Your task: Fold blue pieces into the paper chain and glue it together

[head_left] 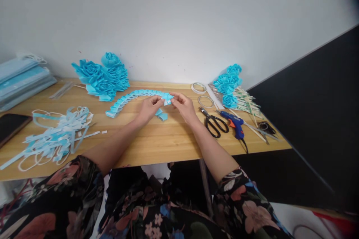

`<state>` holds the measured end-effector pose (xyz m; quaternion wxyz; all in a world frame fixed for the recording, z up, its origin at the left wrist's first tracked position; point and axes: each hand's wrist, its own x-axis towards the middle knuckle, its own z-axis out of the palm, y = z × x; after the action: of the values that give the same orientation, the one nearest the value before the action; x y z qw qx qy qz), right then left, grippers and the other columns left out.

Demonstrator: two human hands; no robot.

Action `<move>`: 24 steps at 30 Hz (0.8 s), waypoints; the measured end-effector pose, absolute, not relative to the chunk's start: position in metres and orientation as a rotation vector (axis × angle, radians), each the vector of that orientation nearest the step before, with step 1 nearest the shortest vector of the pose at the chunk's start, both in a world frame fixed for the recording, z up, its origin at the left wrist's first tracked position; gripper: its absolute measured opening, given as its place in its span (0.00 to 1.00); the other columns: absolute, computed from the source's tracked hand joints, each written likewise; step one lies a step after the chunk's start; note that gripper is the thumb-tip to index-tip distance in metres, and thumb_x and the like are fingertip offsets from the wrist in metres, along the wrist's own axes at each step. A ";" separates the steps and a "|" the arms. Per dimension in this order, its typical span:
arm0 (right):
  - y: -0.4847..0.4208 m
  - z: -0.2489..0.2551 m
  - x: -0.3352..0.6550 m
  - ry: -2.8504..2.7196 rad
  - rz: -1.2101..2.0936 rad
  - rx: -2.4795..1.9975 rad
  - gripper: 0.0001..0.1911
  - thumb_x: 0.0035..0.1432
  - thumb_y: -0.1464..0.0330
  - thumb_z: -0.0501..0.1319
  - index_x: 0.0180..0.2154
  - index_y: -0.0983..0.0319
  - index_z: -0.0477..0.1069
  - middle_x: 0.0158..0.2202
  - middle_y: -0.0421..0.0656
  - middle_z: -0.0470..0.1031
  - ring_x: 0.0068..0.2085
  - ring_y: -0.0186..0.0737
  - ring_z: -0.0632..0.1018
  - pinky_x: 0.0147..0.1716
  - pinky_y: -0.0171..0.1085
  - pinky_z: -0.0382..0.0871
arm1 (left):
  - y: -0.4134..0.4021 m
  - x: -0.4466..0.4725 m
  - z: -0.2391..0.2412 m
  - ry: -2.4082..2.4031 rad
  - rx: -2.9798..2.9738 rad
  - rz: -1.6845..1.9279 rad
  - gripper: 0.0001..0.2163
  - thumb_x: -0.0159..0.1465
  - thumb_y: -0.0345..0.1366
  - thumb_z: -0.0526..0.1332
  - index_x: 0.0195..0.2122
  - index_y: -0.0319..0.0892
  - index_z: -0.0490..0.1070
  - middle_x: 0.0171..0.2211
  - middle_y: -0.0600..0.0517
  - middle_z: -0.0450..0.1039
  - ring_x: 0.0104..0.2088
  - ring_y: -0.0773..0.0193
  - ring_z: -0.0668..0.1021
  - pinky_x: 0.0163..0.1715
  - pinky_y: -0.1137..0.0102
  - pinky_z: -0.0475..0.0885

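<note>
Between my fingertips is a small blue petal piece [167, 101] with a pale underside. My left hand [151, 109] pinches its left side, and my right hand [183, 106] grips its right side with thumb and fingers. Just behind my hands, a curved row of overlapping blue petal pieces [126, 98] runs along the wooden table [168, 140]; its right end meets the held piece in view, and I cannot tell whether they touch. Below my fingers lie a couple of loose blue pieces [162, 117].
Blue flowers [101, 76] stand back left, with more flowers [228, 82] on wrapped stems back right. Black-handled scissors [214, 122], a blue glue gun [235, 122] and tape rolls [198, 88] lie right. Left are strip scraps [58, 136], a phone [12, 127] and stacked face masks [24, 80].
</note>
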<state>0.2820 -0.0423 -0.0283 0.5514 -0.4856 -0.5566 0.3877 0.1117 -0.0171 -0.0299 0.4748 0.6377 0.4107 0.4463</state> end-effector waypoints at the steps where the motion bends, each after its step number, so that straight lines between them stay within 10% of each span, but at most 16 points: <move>1: -0.042 -0.028 0.282 -1.321 0.908 -1.150 0.22 0.50 0.59 0.64 0.46 0.61 0.76 0.29 0.37 0.70 0.30 0.33 0.69 0.31 0.34 0.68 | -0.016 0.112 -0.031 0.998 1.566 1.084 0.13 0.57 0.47 0.60 0.25 0.42 0.65 0.23 0.56 0.64 0.25 0.68 0.65 0.27 0.71 0.60; 24: -0.046 -0.030 0.278 -1.395 1.031 -1.149 0.16 0.52 0.55 0.65 0.36 0.61 0.74 0.32 0.40 0.75 0.34 0.36 0.72 0.33 0.34 0.68 | -0.019 0.111 -0.025 0.927 1.457 1.114 0.12 0.56 0.46 0.64 0.30 0.42 0.69 0.23 0.57 0.64 0.24 0.70 0.65 0.26 0.72 0.61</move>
<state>0.2784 -0.0463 -0.0295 0.5059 -0.4762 -0.5784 0.4275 0.1107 -0.0193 -0.0251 0.5170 0.6070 0.3862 0.4638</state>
